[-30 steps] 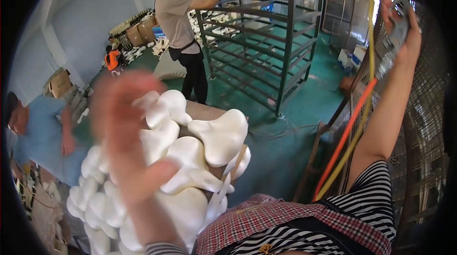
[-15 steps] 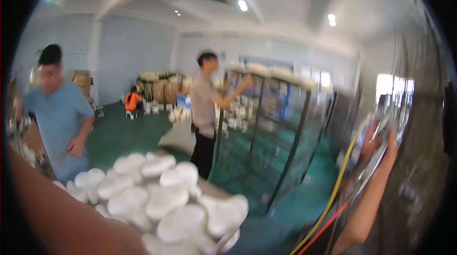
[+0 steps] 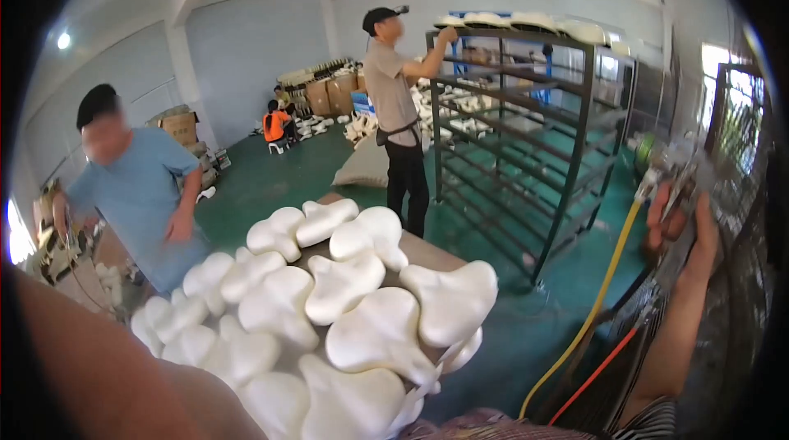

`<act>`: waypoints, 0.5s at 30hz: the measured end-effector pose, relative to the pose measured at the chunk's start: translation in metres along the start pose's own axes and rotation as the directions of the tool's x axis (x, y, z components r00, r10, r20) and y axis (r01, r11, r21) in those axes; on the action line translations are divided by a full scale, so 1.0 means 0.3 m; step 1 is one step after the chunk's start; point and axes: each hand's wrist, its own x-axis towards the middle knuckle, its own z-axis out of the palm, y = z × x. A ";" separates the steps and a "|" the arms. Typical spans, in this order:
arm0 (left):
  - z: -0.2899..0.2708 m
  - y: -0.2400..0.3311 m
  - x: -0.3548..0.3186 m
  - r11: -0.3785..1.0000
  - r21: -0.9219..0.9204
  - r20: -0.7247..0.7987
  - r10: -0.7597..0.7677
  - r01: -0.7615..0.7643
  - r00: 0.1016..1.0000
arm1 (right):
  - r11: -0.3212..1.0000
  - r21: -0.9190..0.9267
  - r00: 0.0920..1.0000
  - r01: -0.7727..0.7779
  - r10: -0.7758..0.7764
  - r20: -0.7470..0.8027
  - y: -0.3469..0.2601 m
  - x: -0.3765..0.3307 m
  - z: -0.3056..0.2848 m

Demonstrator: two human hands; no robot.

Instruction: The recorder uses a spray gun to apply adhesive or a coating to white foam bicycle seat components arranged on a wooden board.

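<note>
I count one rack [image 3: 588, 70]; before it, two hoses [image 3: 605, 292] and over a dozen heaped white pieces [image 3: 374, 333]; left of it, two standing people [image 3: 393, 103].

Compared with one second earlier, the left hand has passed from above the white moulded pieces [image 3: 374, 329] to outside the view, its arm [image 3: 115, 366] now crossing the lower left corner. The right hand [image 3: 675, 226], with the spray gun [image 3: 680, 173], appears lower against the rack [image 3: 567, 152]; ceiling lamps [image 3: 64, 41] have entered the view
</note>
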 end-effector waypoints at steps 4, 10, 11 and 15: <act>0.124 -0.009 -0.012 0.991 0.119 -0.121 0.073 -0.058 0.990 | 0.996 0.060 0.956 0.070 -0.084 0.280 -0.159 0.278 0.132; 0.033 0.053 -0.114 0.993 0.111 0.116 -0.057 0.044 0.992 | 0.988 -0.121 0.827 -0.096 0.147 0.543 -0.157 0.173 0.227; 0.000 0.052 -0.119 0.992 0.116 0.178 -0.076 0.056 0.981 | 0.984 -0.128 0.781 -0.125 0.177 0.598 -0.151 0.186 0.267; 0.001 0.072 -0.170 0.988 0.142 0.301 -0.107 0.067 0.948 | 0.969 -0.216 0.701 -0.118 0.235 0.673 -0.115 0.261 0.304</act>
